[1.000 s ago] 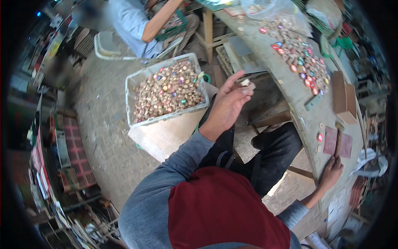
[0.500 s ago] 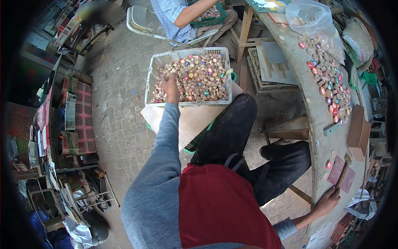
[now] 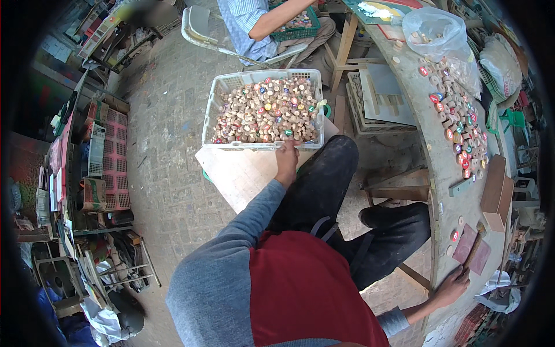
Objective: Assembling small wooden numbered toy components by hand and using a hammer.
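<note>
A white plastic crate full of small round wooden pieces, some with coloured tops, stands before me on a pale board. At its front rim is my left hand, fingers curled together; whatever they hold is hidden. On the worktable to the right, my right hand is closed round the near end of a brown wooden stick. The stick lies across a dull red square pad. Beside the pad are a red-topped disc and plain discs.
More coloured discs spread along the table, with a clear plastic bag beyond. A brown wooden block stands near the pad. Ahead, another person sits with a green basket. Shelving lines the left.
My left hand has drawn back from over the pieces at the crate's left side to its front rim, further right. My right hand stays on the stick.
</note>
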Available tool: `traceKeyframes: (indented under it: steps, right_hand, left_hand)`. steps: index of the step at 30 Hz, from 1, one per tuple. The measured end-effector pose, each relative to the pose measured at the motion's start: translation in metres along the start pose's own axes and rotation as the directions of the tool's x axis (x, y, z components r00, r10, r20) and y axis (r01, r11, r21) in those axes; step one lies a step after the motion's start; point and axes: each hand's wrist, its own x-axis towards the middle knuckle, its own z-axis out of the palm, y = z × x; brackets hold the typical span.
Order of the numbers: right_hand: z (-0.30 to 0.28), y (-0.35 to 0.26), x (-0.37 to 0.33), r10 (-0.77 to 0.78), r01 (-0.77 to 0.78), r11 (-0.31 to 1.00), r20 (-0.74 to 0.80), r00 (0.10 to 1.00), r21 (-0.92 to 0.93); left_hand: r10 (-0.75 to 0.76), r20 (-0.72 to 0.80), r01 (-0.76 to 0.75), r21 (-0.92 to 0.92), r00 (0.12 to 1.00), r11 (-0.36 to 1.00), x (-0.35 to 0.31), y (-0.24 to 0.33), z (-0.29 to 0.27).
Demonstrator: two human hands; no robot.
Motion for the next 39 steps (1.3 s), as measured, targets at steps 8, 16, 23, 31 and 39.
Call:
traceKeyframes:
  steps: [8,16,23,31,39]
  right_hand:
    - [-0.001,-0.005,-0.002,-0.014,0.014,1.0,-0.032,0.999,0.0]
    - [0.018,0.02,0.0,0.113,0.026,0.917,-0.323,0.939,0.397]
    - [0.007,0.014,-0.007,0.321,-0.075,0.737,-0.249,0.914,0.672]
    - [0.003,0.003,-0.005,0.286,-0.019,0.722,-0.273,0.919,0.691]
    - [-0.007,-0.003,-0.001,0.286,-0.143,0.79,-0.151,0.946,0.596]
  left_hand:
    - [0.137,0.186,-0.146,0.039,0.973,0.988,-0.007,0.011,0.046]
    - [0.148,0.234,-0.177,0.109,0.961,0.978,-0.042,0.041,0.079]
    - [0.296,0.49,-0.409,0.14,0.82,0.902,-0.042,0.076,0.128]
    - [0.691,0.613,-0.902,0.09,0.384,0.422,0.016,0.164,0.271]
    - [0.47,0.81,-0.936,0.286,0.35,0.203,0.095,0.192,0.347]
